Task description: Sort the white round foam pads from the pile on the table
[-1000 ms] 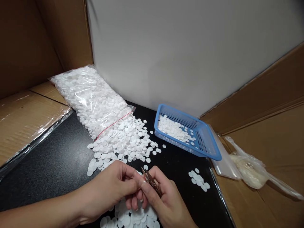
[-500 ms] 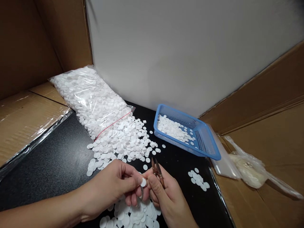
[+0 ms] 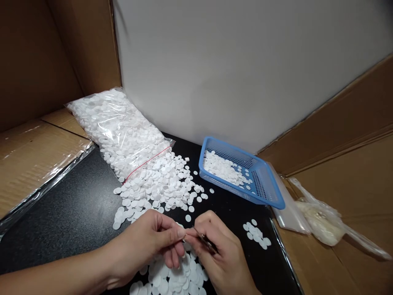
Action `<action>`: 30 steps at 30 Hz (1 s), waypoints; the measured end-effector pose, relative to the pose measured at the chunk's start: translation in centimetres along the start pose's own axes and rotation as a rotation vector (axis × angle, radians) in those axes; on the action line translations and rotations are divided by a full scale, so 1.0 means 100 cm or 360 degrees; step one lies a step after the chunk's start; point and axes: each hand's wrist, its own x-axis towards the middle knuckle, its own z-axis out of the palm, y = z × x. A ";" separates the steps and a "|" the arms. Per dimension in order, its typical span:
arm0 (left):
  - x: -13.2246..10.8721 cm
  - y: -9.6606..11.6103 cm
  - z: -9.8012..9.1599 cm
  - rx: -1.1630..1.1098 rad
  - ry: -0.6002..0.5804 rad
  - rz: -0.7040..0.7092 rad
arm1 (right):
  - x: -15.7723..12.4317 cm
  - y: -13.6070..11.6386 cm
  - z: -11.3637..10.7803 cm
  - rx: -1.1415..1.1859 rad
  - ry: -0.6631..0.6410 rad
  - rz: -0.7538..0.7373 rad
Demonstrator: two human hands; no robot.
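My left hand (image 3: 150, 237) is closed in a pinch, thumb against forefinger. A small white disc showed in this pinch a moment before; the fingertips now hide it. Against those fingertips rest the fingers of my right hand (image 3: 224, 254), which is wrapped round a pair of small snips (image 3: 206, 241). The snips are largely covered by the fingers, their dark metal partly showing. Below both hands lies a pile of white discs (image 3: 176, 276) at the lower edge of the view.
A clear zip bag (image 3: 113, 123) full of white discs spills a heap (image 3: 159, 184) onto the black table (image 3: 76, 205). Behind on the right stands a blue basket (image 3: 270, 184) partly filled with discs. A small disc cluster (image 3: 257, 235) and a plastic bag (image 3: 322, 221) lie to the right.
My right hand has turned and its fingers have closed further over the snips, whose blades no longer point up. The disc in my left hand's pinch has gone from sight.
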 end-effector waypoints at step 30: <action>0.000 0.066 -0.084 0.1738 0.0336 0.0737 | -0.002 0.058 -0.076 -0.1560 -0.0177 0.0380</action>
